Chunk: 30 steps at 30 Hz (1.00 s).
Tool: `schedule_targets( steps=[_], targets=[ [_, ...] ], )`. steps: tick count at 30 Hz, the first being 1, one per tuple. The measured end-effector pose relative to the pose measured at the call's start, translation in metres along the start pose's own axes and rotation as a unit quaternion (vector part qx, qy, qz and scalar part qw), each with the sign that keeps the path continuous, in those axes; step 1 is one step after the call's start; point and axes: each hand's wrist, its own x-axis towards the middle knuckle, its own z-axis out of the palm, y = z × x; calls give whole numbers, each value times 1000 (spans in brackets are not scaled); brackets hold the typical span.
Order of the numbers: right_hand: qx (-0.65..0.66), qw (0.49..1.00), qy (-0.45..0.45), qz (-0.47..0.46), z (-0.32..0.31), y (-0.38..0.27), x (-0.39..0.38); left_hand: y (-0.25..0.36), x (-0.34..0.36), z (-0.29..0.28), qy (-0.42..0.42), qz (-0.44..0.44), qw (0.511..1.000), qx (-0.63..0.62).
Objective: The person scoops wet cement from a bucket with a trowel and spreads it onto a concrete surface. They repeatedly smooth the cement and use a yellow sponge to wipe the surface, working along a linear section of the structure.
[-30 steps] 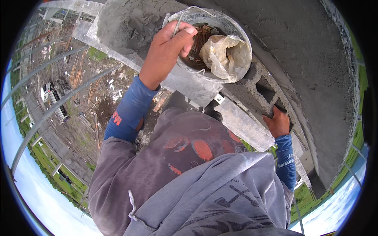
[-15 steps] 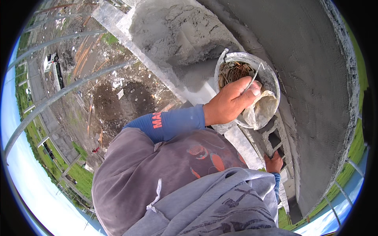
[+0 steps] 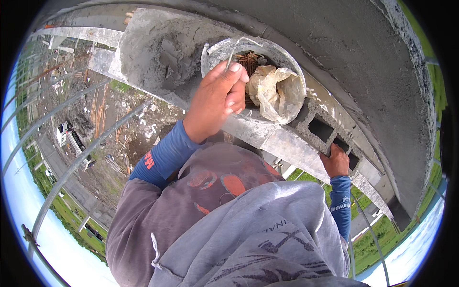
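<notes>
My left hand (image 3: 215, 103) is closed on the rim of a cement-smeared grey bucket (image 3: 279, 52), fingers curled inside it near its thin wire handle. The bucket sits against a mortar-coated ledge and holds rusty nails (image 3: 247, 60) and a crumpled pale plastic bag (image 3: 276, 92). My right hand (image 3: 337, 161), lower right, grips the edge of a hollow in a grey concrete block (image 3: 321, 128) of the wall. Both forearms wear blue sleeves under a grey hooded top.
A rough plastered concrete wall (image 3: 363, 62) curves over the top right. Grey scaffold pipes (image 3: 71, 165) run down the left. Far below lie bare ground, debris, a parked vehicle (image 3: 64, 134) and green grass (image 3: 377, 239).
The view has swung, so the bucket now sits nearer the top middle than half a second ago. My left hand stays on its rim, my right hand stays on the block.
</notes>
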Motion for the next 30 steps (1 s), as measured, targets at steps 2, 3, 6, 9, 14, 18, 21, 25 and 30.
schedule_targets(
  steps=[2,3,6,9,14,18,21,25,30],
  targets=[
    [2,1000,2,9,-5,-5,3,12,0,4,-83,-78,987,-112],
    [7,1000,5,11,-7,-7,4,13,1,10,-94,-104,981,-132],
    [-27,997,-47,47,-7,-11,8,17,11,25,-158,-132,968,-146],
    [-19,996,-65,65,-3,-11,7,32,29,41,-261,-142,937,-182],
    [-44,994,-43,93,7,-5,7,94,24,37,-300,-154,917,-216],
    [-54,994,-21,92,6,-6,8,166,10,-14,-278,-97,922,-251],
    [-20,995,-34,92,1,-8,9,205,-5,-64,-222,-26,945,-240],
    [-25,995,-65,76,-6,-9,8,257,-8,-122,-181,43,970,-159],
    [3,998,-56,30,-20,-4,11,283,25,-185,-116,92,987,-69]
  ],
)
